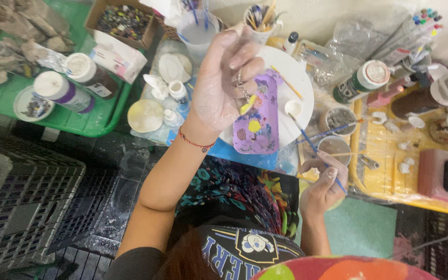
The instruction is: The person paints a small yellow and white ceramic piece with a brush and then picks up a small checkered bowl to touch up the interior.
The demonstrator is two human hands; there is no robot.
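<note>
My left hand (223, 78) is raised over the table, its fingers pinched on a small metal keychain with a yellow charm (247, 103) dangling from it. Right behind the charm lies a purple palette (259, 127) dotted with paint, resting on a white round plate (297, 85). My right hand (323, 185) is lower, near the table's edge, and holds a thin blue paintbrush (311, 144) whose tip points up toward the plate. A red bracelet circles my left wrist.
A green tray (105, 118) at left carries paint bottles (62, 92). Two small cups (338, 119) stand right of the plate, a yellow tray (377, 171) with white pieces beyond. Brush cups (259, 23), a water cup (197, 35) and markers (422, 25) line the back. A black crate (22, 202) sits lower left.
</note>
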